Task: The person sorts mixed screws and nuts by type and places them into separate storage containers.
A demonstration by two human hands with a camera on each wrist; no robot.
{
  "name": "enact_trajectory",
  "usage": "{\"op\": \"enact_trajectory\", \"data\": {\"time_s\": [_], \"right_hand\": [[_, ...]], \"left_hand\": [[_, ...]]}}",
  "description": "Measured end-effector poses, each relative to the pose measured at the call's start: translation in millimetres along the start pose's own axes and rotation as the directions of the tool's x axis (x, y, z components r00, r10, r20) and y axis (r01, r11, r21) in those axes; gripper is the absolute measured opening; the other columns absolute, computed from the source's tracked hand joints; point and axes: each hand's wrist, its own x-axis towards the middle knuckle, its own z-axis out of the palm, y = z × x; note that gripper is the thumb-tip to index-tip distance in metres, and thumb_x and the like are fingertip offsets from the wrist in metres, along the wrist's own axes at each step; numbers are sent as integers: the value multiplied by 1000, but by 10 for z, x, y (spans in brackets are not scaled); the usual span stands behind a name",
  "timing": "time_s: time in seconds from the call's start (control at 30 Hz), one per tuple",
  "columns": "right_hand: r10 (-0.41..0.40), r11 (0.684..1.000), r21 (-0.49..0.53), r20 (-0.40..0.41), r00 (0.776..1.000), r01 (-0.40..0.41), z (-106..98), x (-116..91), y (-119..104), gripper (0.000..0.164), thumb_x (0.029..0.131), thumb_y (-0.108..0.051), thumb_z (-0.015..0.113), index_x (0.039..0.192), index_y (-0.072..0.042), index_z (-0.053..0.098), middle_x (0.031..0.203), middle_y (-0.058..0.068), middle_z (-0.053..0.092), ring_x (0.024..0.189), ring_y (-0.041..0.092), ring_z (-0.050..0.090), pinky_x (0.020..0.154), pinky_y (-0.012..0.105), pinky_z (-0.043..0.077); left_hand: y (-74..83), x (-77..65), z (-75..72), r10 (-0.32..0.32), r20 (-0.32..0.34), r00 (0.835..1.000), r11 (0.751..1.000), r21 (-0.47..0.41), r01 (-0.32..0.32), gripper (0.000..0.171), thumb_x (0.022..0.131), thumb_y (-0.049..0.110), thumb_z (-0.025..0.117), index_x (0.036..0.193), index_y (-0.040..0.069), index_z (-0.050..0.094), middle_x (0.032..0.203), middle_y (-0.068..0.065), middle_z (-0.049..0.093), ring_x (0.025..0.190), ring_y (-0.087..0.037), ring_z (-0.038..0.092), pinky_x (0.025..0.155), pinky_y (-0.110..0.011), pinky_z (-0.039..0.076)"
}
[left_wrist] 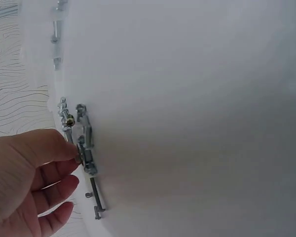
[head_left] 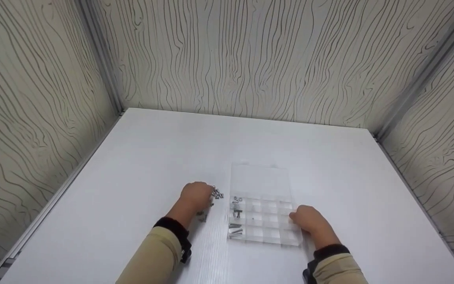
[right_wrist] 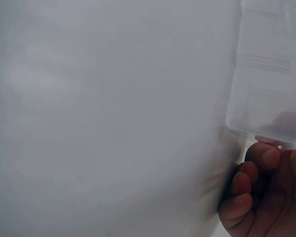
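Observation:
A clear plastic compartment box (head_left: 260,179) lies with its lid folded back, seen in the head view at the middle of the table. Nuts (head_left: 237,199) and screws (head_left: 235,232) lie in its left column of compartments. My right hand (head_left: 309,221) grips the box's right edge, its fingers (right_wrist: 241,182) curled at the wall. Left of the box, my left hand (head_left: 196,196) is at a loose pile of metal screws (head_left: 217,193). In the left wrist view, its thumb and forefinger pinch at a screw (left_wrist: 80,152) among the pile; the fingertips partly hide it.
A few more small metal pieces (head_left: 202,217) lie on the white table (head_left: 172,150) nearer me, below the left hand. Wood-grain patterned panels (head_left: 231,59) stand at the back and both sides.

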Motion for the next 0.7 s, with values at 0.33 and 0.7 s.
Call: {"op": "enact_trajectory", "data": {"time_s": [0.33,0.7], "right_hand": [[7,1000,-11,9,1000,-7,-12,4,-13,30,102,-18,52,90,6,65,78,11,59,74,24,57,79,44,55],[15,1000,7,14,1000,-15,-9,-25,-15,30,102,-17,51,87,4,65,72,6,50,67,20,50,63,30,43]], "left_hand": [[264,-113,-186,143,-113,983,967,-197,-164,6,85,7,74,89,9,70,85,-4,69,75,-18,60,71,-34,57],[654,-322,-223,290,22,957,957,10,-290,15,85,23,81,78,19,69,69,8,65,62,-10,49,60,-27,46]]}}
